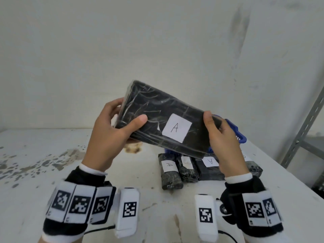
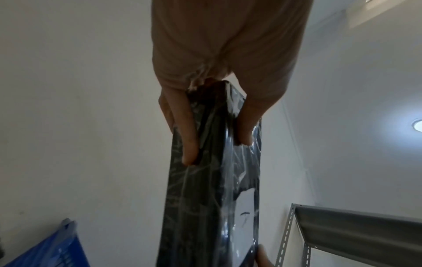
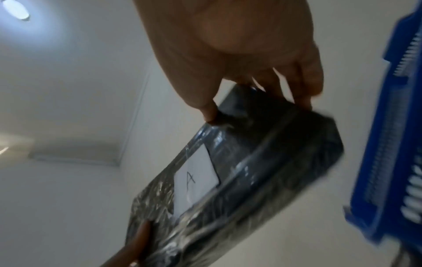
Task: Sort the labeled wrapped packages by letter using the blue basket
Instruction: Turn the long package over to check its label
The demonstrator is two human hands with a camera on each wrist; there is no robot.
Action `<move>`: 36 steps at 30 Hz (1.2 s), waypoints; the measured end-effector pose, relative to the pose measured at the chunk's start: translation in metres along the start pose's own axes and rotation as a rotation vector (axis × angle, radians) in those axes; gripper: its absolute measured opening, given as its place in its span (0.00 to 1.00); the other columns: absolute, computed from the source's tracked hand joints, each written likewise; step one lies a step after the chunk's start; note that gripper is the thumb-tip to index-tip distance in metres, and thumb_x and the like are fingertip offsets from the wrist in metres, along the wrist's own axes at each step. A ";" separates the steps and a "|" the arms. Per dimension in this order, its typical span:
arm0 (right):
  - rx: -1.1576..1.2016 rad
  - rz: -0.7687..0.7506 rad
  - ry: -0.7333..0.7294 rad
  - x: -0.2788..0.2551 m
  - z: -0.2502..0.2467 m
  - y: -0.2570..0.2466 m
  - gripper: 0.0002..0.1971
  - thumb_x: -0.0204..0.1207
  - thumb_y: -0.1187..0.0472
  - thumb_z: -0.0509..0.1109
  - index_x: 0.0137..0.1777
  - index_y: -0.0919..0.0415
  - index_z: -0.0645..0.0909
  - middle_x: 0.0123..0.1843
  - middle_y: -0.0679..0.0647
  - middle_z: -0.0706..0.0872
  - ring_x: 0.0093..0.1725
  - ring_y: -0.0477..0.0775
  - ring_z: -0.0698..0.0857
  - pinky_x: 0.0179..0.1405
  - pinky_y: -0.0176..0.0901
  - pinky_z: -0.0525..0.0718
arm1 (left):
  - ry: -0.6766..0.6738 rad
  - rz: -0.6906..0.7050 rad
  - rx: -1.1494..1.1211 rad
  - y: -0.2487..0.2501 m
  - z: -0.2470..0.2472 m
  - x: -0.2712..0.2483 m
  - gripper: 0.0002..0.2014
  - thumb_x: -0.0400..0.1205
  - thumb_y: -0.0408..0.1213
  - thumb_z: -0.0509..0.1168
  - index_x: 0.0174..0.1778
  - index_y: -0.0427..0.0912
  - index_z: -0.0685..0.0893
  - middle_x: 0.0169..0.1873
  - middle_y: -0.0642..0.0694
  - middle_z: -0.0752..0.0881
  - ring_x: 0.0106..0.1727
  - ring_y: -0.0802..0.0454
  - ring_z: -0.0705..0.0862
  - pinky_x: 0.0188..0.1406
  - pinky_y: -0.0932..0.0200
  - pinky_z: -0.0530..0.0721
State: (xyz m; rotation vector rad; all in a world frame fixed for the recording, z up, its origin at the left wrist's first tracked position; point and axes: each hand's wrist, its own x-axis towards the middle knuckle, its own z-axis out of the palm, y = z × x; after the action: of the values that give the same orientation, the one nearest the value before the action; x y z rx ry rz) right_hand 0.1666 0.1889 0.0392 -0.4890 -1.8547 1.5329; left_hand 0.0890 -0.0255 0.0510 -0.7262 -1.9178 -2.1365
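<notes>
I hold a flat black package point(image 1: 157, 113) wrapped in clear film, with a white label marked A, tilted in the air above the table. My left hand point(image 1: 112, 130) grips its left end, thumb on the front face. My right hand point(image 1: 222, 137) grips its right end. The left wrist view shows the package point(image 2: 205, 189) edge-on between thumb and fingers. In the right wrist view the package point(image 3: 239, 171) shows its A label. The blue basket point(image 1: 236, 134) stands behind the package, mostly hidden; its slotted wall point(image 3: 388, 144) is close on the right.
Several black wrapped packages point(image 1: 170, 172) lie in a row on the white stained table point(image 1: 43, 172), two showing A labels; one label point(image 1: 186, 163) is unreadable. A grey metal shelf frame point(image 1: 305, 130) stands at the right. A white wall is behind.
</notes>
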 end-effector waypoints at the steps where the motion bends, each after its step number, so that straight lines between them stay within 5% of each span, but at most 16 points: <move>1: -0.110 -0.056 0.016 0.002 -0.002 -0.002 0.24 0.81 0.38 0.66 0.71 0.50 0.78 0.66 0.48 0.85 0.63 0.50 0.83 0.52 0.43 0.83 | 0.008 0.038 0.018 0.003 -0.002 0.002 0.36 0.61 0.47 0.78 0.67 0.50 0.79 0.61 0.48 0.84 0.53 0.48 0.90 0.37 0.50 0.91; 3: -0.238 -0.216 0.074 0.005 -0.008 -0.011 0.22 0.81 0.42 0.69 0.72 0.46 0.76 0.65 0.45 0.83 0.64 0.54 0.82 0.59 0.50 0.83 | 0.009 0.107 0.089 0.011 -0.005 0.005 0.33 0.61 0.46 0.81 0.64 0.52 0.81 0.58 0.53 0.85 0.53 0.49 0.89 0.38 0.49 0.91; 5: -0.220 -0.350 0.032 0.002 -0.009 -0.026 0.20 0.80 0.45 0.71 0.71 0.43 0.76 0.63 0.40 0.83 0.52 0.45 0.84 0.50 0.41 0.84 | -0.004 0.168 0.188 0.013 -0.009 0.009 0.32 0.62 0.42 0.84 0.62 0.57 0.82 0.52 0.61 0.86 0.54 0.56 0.88 0.46 0.47 0.91; 8: -0.117 -0.375 -0.276 -0.006 0.000 -0.045 0.29 0.74 0.36 0.69 0.75 0.37 0.74 0.62 0.38 0.84 0.33 0.45 0.87 0.32 0.34 0.80 | -0.039 0.264 0.356 0.010 -0.006 0.008 0.33 0.65 0.34 0.83 0.65 0.53 0.81 0.55 0.58 0.84 0.52 0.73 0.82 0.57 0.67 0.83; 11: -0.114 -0.314 -0.548 -0.008 0.015 -0.049 0.39 0.67 0.30 0.66 0.81 0.26 0.62 0.76 0.44 0.76 0.36 0.53 0.93 0.30 0.44 0.85 | -0.070 0.365 0.420 0.007 0.001 0.004 0.34 0.65 0.28 0.82 0.65 0.52 0.78 0.55 0.57 0.80 0.53 0.78 0.78 0.52 0.83 0.72; 16: 0.007 -0.227 -0.634 0.000 0.027 -0.046 0.33 0.69 0.41 0.74 0.76 0.41 0.73 0.69 0.51 0.82 0.37 0.61 0.92 0.43 0.52 0.93 | -0.089 0.438 0.521 0.007 0.004 0.005 0.37 0.66 0.29 0.82 0.67 0.60 0.76 0.61 0.51 0.71 0.57 0.83 0.72 0.57 0.84 0.71; 19: 0.149 -0.181 -0.604 0.003 0.025 -0.039 0.25 0.74 0.47 0.78 0.69 0.48 0.76 0.65 0.56 0.84 0.39 0.68 0.92 0.48 0.59 0.92 | -0.103 0.365 0.407 0.009 0.003 0.003 0.37 0.69 0.42 0.80 0.73 0.62 0.72 0.70 0.49 0.64 0.65 0.81 0.69 0.60 0.80 0.76; 23: 0.322 -0.149 -0.599 0.003 0.018 -0.036 0.22 0.74 0.51 0.74 0.67 0.52 0.77 0.63 0.63 0.86 0.40 0.70 0.91 0.46 0.55 0.91 | -0.203 0.140 0.143 0.015 0.000 0.003 0.38 0.68 0.63 0.69 0.76 0.56 0.74 0.68 0.54 0.81 0.67 0.58 0.82 0.69 0.53 0.81; 26: 0.304 -0.185 -0.598 0.003 0.017 -0.033 0.22 0.73 0.53 0.75 0.67 0.50 0.78 0.67 0.60 0.84 0.41 0.70 0.91 0.48 0.56 0.90 | -0.189 0.118 0.155 0.017 -0.002 0.002 0.36 0.66 0.64 0.67 0.72 0.58 0.77 0.62 0.62 0.85 0.56 0.62 0.88 0.60 0.55 0.84; 31: 0.268 -0.243 -0.568 0.003 0.017 -0.030 0.23 0.72 0.55 0.77 0.67 0.52 0.78 0.69 0.54 0.82 0.49 0.74 0.90 0.53 0.60 0.90 | -0.174 0.070 0.041 0.012 0.002 0.001 0.35 0.68 0.55 0.73 0.74 0.59 0.76 0.63 0.52 0.84 0.51 0.57 0.90 0.61 0.44 0.86; 36: 0.229 -0.316 -0.544 0.001 0.016 -0.028 0.25 0.69 0.55 0.83 0.64 0.50 0.77 0.66 0.49 0.84 0.54 0.62 0.92 0.53 0.55 0.91 | -0.169 0.098 0.040 0.010 0.006 0.002 0.30 0.66 0.57 0.73 0.66 0.66 0.81 0.57 0.59 0.85 0.62 0.49 0.86 0.63 0.46 0.85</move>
State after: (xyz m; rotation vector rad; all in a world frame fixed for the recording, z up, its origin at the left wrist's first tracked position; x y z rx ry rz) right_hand 0.1582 0.1719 0.0653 0.3498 -1.9829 1.7323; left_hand 0.0933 -0.0205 0.0611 -0.9996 -1.9547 -2.0312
